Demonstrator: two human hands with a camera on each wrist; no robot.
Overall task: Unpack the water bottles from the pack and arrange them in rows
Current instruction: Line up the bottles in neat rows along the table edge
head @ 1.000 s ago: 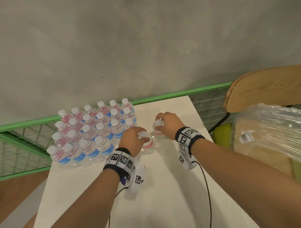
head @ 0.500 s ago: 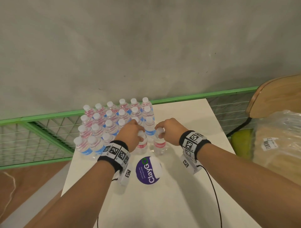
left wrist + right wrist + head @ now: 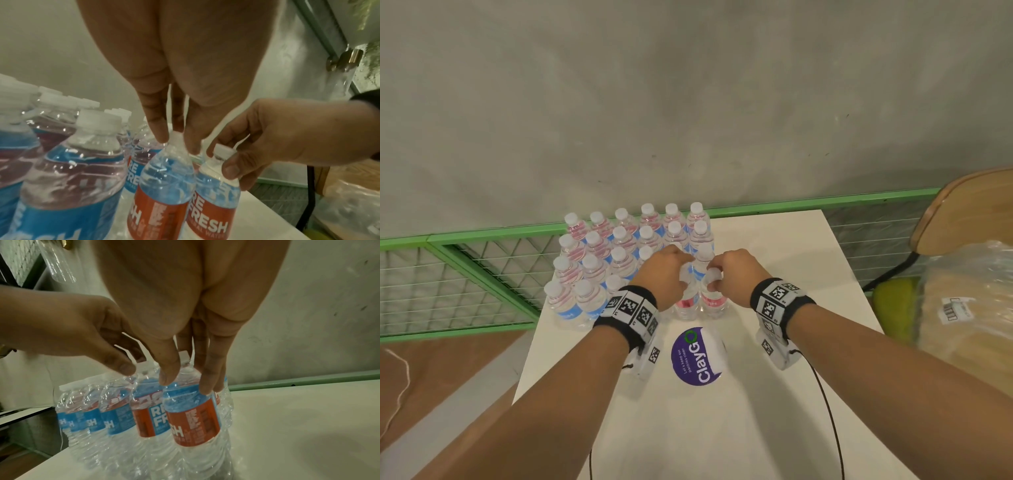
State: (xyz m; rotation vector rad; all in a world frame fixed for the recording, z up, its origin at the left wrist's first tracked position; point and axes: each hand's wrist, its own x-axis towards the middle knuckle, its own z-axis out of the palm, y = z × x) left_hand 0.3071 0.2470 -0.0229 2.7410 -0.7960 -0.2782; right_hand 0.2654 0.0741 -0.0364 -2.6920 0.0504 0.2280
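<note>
The head camera looks forward and steeply down from above the white bench [image 3: 774, 246], taking in both forearms, the bottle rows and the wall. Each wrist camera sits close behind its own fingers, facing along them. All three views share the two red-labelled bottles [image 3: 700, 301] [image 3: 180, 203] [image 3: 176, 415] at the rows' near right corner.

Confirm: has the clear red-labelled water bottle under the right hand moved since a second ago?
Yes. The red-labelled bottle in the right hand shifted left, closing its gap to the standing block of bottles.
</note>
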